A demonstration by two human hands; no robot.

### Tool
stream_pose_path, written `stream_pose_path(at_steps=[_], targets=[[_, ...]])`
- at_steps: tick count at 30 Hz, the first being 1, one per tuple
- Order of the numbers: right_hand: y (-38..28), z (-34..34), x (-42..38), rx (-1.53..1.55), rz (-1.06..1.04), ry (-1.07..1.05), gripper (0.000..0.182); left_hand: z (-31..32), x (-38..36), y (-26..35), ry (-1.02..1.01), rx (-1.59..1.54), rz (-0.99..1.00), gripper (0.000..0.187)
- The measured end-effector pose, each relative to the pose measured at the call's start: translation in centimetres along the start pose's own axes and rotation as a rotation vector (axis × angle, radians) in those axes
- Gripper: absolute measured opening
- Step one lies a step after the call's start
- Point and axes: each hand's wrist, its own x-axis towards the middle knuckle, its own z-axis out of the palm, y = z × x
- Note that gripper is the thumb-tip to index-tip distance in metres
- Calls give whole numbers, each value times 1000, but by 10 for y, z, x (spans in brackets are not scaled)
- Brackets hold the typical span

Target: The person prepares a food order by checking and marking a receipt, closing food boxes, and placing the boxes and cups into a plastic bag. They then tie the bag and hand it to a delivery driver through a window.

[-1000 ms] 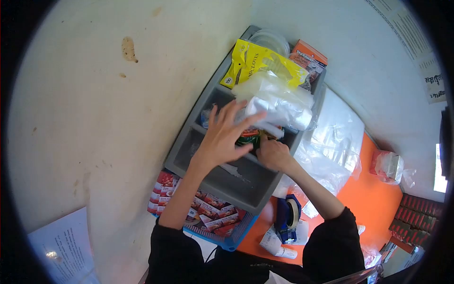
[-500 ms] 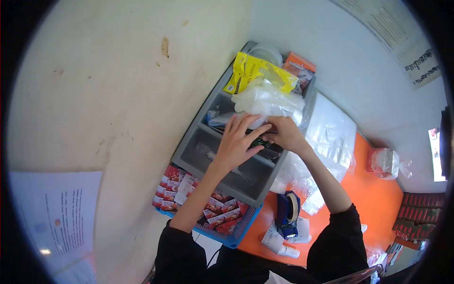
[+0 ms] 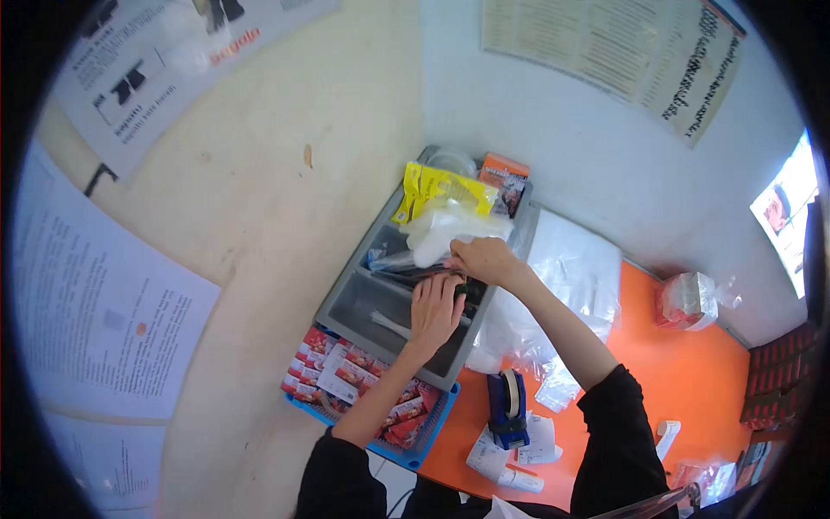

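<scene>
Between the person's 2 bare hands, a small dark-green item (image 3: 460,289) sits low among the contents of a grey plastic compartment tray (image 3: 353,304). The left hand (image 3: 435,310) has bent fingers over it; the right hand (image 3: 486,259) is curled beside a translucent white plastic bundle (image 3: 450,232). Whether either grips anything, I cannot tell. Crowded fingers could snag the loose bundle, dragging it or the yellow printed pouch (image 3: 441,186) out of place. Hard pressure might shift the tray's near end above the blue plastic basket (image 3: 439,428).
</scene>
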Motion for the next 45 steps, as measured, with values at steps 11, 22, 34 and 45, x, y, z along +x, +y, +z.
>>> stream_pose_path(at_steps=[11,22,34,45], targets=[[-71,-144,-327,522,386,127,23,-89,-35,233,-208,-1839,-380,56],[-199,-159,-994,628,1099,1768,39,-9,-400,725,-559,-842,566,112],[30,-141,-1137,-40,1654,729,25,66,-282,829,-896,-1266,115,46],[126,-177,-1063,618,574,117,13,41,-278,881,-941,-1135,-16,76]])
